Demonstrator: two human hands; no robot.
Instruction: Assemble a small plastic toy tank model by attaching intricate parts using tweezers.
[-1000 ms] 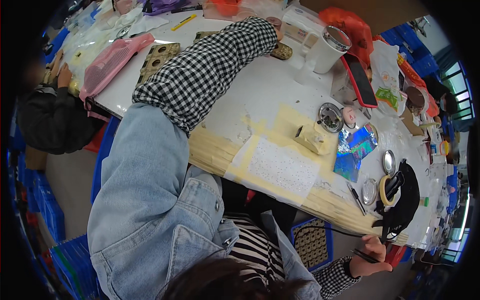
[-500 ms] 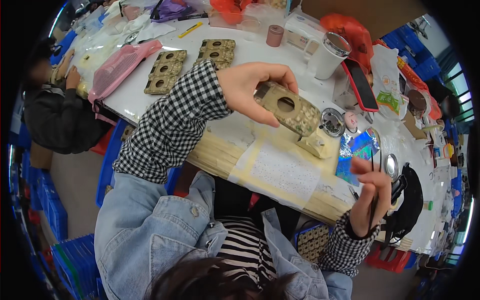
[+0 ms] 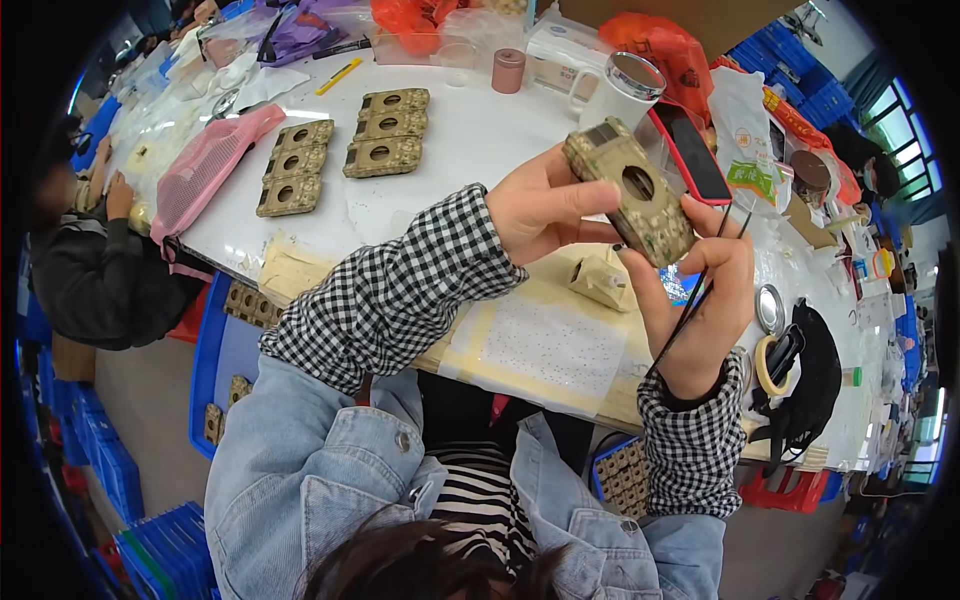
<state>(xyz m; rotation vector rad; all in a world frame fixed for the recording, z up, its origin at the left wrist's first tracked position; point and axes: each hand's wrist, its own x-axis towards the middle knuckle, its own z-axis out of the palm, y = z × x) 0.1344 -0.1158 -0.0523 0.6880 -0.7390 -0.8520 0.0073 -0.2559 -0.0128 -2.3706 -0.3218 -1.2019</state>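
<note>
Camo case (image 3: pixel 658 215) w/ hole is held above wht table (image 3: pixel 470 125), gripped by L hand (image 3: pixel 548 205). Lower end is pinched by R hand (image 3: pixel 708 310), w/ dk tweezers (image 3: pixel 682 322) also gripped.

L fingers (image 3: pixel 580 203) part-hidden behind camo case (image 3: pixel 646 213); brn cardboard (image 3: pixel 690 20) cut off @ top.

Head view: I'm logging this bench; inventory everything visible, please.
Held case: one, camouflage, centre-right
Tweezers: one, black, beside held case
Table cases: six, camouflage, far left
Mug: one, white, far side
Phone: one, red-edged, beside mug
Mesh pouch: one, pink, left
Dotted sheet: one, white, near edge
Table: one, white, across view
Case trays: at least two, blue, beside table
Rest: uncounted, mixed, crowded edges
Co-worker: one, dark sleeve, far left
Left grip: one, checked cuff, on held case
Right grip: one, checked cuff, holding tweezers
</note>
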